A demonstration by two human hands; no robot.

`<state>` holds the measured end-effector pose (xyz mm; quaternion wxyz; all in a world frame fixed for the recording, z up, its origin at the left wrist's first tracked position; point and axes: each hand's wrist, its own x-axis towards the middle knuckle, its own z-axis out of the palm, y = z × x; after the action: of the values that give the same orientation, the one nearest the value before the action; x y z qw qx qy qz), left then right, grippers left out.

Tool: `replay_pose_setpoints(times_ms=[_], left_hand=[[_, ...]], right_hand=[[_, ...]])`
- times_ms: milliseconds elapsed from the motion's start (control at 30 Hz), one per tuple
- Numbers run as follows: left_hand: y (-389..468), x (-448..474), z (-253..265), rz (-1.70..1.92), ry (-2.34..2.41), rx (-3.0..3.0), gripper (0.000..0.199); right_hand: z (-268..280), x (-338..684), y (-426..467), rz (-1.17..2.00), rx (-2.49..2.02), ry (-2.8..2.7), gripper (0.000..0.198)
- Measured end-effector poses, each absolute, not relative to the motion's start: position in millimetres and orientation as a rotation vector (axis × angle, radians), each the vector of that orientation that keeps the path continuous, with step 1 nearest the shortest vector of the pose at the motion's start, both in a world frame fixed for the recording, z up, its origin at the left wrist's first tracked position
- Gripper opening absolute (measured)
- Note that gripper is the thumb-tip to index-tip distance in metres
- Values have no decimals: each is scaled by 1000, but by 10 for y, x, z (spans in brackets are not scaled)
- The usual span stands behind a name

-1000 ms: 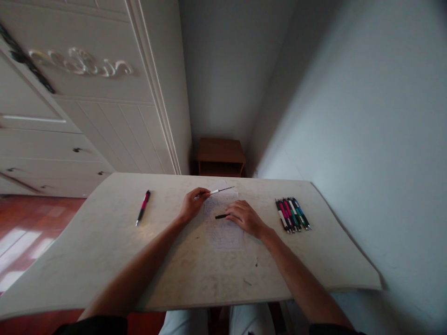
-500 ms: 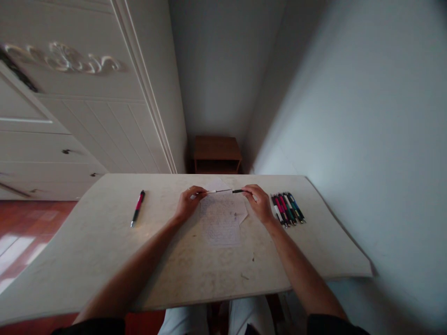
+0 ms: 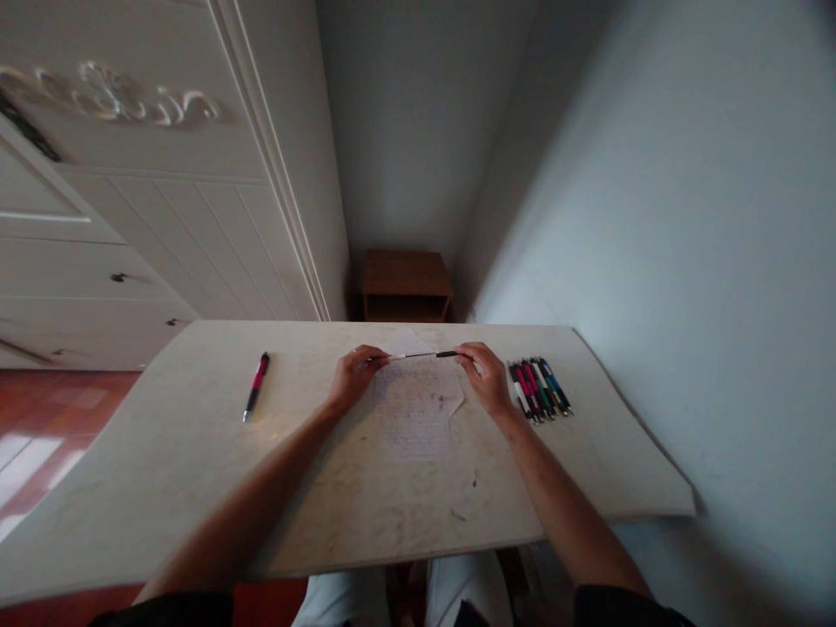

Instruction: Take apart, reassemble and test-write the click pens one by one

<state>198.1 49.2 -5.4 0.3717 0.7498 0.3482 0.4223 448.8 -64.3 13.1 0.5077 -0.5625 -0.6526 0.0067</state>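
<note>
My left hand (image 3: pixel 353 378) pinches a white pen barrel (image 3: pixel 397 357) above the paper. A thin dark refill (image 3: pixel 420 354) sticks out of its right end. Opposite it, my right hand (image 3: pixel 484 380) has its fingers closed on the black grip section of a pen (image 3: pixel 447 353). The refill's tip meets the open end of the black section; whether it has entered cannot be made out. Beneath them lies a sheet of scribbled paper (image 3: pixel 414 418). Most of the white barrel is hidden by my left fingers.
A pink and black pen (image 3: pixel 257 387) lies alone on the left of the pale table (image 3: pixel 313 522). Several pens (image 3: pixel 539 390) in mixed colours rest side by side at the right. Beyond the table stand a brown wooden stand (image 3: pixel 406 273) and a white cabinet (image 3: pixel 196 226).
The black section and the refill's tip have come together, where a tiny gap showed before. Both hands keep their hold; the whole view has shifted slightly.
</note>
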Motion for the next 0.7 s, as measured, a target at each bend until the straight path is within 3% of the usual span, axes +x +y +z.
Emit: replay_pose_setpoints(times_ms=[700], left_hand=[[488,1976,-66,1067,882,1946,15]], right_hand=[[144,4460,-645,-15,-1354,-1562,15]])
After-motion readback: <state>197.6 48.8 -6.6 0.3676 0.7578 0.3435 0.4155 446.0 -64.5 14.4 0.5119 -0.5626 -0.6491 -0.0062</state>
